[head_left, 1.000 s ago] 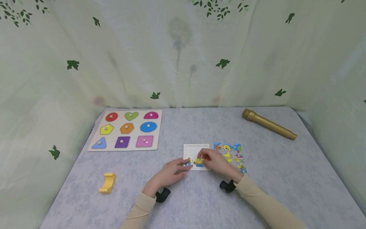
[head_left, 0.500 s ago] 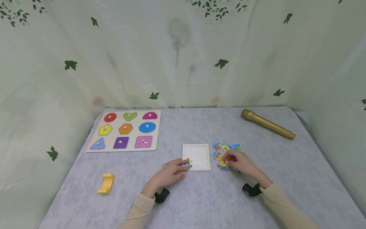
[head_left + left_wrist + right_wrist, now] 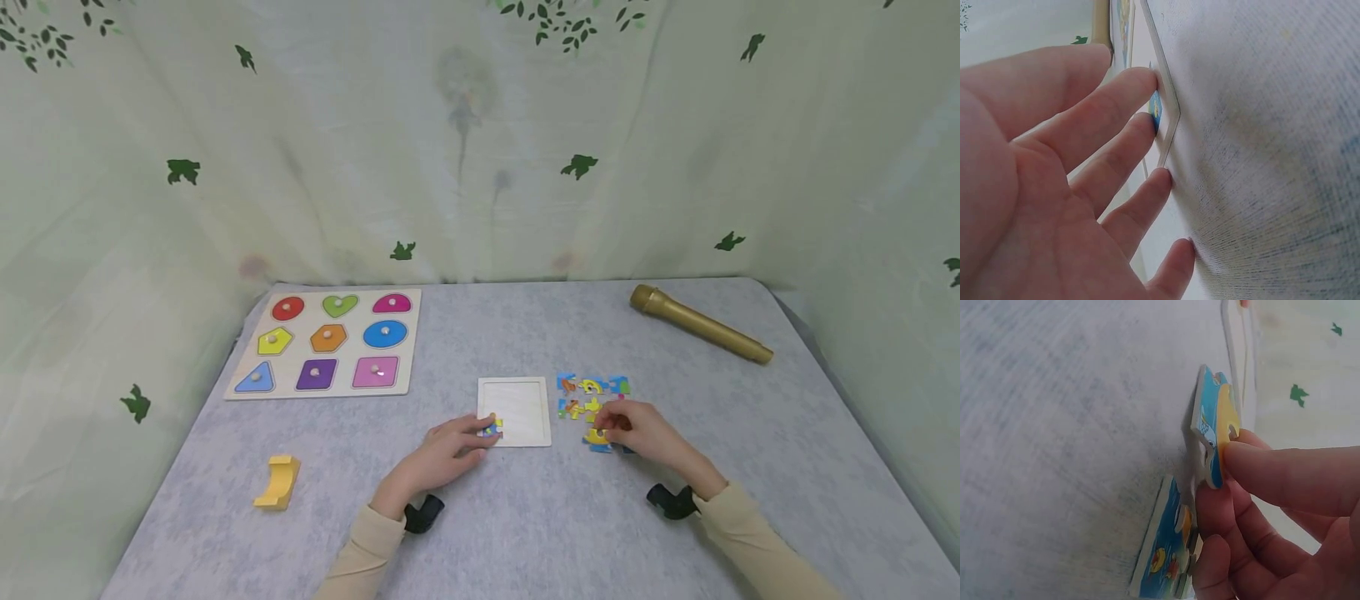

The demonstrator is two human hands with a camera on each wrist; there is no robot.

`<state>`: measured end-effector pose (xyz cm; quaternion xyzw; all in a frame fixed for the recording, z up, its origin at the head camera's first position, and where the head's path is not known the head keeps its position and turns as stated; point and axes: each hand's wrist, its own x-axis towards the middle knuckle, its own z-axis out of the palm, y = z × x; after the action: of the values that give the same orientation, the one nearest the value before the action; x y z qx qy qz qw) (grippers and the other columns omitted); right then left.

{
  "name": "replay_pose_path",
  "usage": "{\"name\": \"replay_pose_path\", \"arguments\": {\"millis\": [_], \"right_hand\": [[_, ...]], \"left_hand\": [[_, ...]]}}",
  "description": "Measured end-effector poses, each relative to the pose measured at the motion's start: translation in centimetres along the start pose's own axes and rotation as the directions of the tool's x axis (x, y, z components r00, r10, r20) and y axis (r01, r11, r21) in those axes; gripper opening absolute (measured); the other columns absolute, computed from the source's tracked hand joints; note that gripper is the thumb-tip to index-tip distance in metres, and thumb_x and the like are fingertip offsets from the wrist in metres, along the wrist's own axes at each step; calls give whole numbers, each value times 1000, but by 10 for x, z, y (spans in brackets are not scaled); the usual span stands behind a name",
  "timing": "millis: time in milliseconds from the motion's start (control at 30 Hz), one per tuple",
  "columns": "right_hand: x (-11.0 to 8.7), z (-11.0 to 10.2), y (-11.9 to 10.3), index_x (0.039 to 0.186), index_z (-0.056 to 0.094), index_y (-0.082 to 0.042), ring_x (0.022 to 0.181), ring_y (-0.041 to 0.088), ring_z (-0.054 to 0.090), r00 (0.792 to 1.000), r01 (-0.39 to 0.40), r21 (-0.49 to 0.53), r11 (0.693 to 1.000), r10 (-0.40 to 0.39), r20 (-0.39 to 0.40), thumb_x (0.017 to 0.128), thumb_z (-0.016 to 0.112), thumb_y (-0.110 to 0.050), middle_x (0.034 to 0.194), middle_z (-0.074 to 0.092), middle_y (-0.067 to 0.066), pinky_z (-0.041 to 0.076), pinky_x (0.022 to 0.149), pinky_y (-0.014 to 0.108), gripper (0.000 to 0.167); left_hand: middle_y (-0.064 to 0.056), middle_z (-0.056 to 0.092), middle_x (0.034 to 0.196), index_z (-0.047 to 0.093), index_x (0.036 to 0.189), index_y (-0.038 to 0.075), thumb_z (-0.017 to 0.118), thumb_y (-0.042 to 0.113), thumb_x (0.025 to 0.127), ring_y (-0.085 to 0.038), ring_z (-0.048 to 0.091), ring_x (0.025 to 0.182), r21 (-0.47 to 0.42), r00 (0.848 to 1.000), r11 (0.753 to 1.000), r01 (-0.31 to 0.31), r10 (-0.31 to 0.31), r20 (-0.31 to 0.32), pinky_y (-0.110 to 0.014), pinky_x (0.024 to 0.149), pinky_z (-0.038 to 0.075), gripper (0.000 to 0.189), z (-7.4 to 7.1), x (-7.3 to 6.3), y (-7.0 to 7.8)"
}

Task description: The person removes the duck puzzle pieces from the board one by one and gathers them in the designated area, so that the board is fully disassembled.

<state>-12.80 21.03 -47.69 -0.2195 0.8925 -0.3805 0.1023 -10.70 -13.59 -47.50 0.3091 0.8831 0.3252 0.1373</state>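
A small white puzzle tray [image 3: 517, 400] lies mid-table with one blue-and-yellow piece [image 3: 492, 428] in its near left corner. My left hand [image 3: 450, 454] rests flat beside that corner, straight fingers touching the tray edge [image 3: 1169, 112] and the piece [image 3: 1155, 111]. To the right lies a cluster of loose jigsaw pieces [image 3: 588, 396]. My right hand [image 3: 637, 433] sits at the cluster's near edge and pinches a blue-and-yellow piece [image 3: 1216, 431] between thumb and fingers, tilted on edge. Another piece [image 3: 1163, 550] lies flat just below it.
A wooden shape-peg board [image 3: 326, 342] with coloured shapes lies at the back left. A yellow curved block [image 3: 279, 482] sits near the front left. A gold microphone [image 3: 697, 323] lies at the back right. Leaf-patterned curtains close in the table on three sides.
My right hand left the tray and moved right to the loose pieces, where it now pinches a piece. The yellow piece it held over the tray is gone from there. The left hand stayed put.
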Motion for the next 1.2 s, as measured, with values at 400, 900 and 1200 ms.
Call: {"name": "replay_pose_path", "arguments": {"millis": [400, 900, 1200], "right_hand": [[3, 6, -5, 85, 66, -9, 68, 9, 47, 1000, 11, -142, 990, -13, -16, 82, 65, 8, 75, 53, -6, 43, 61, 26, 18], [30, 13, -31, 90, 65, -4, 73, 11, 52, 993, 115, 5, 993, -115, 1, 86, 62, 5, 82, 60, 1, 47, 64, 27, 10], [66, 47, -59, 97, 64, -2, 78, 13, 54, 985, 147, 26, 989, -149, 89, 83, 61, 7, 91, 62, 2, 47, 72, 28, 17]], "left_hand": [[-13, 44, 144, 60, 129, 3, 53, 12, 98, -40, 29, 136, -14, 1000, 1000, -16, 16, -2, -65, 100, 23, 33, 1, -1, -1], [-13, 42, 146, 58, 131, 3, 54, 14, 98, -39, 29, 136, 56, 998, 996, -67, 67, -5, -60, 103, 24, 35, -1, -7, -2], [-11, 45, 143, 61, 129, 5, 54, 16, 98, -41, 28, 136, 68, 1000, 998, -4, 5, -23, -63, 103, 22, 34, -5, -13, -5]]}}
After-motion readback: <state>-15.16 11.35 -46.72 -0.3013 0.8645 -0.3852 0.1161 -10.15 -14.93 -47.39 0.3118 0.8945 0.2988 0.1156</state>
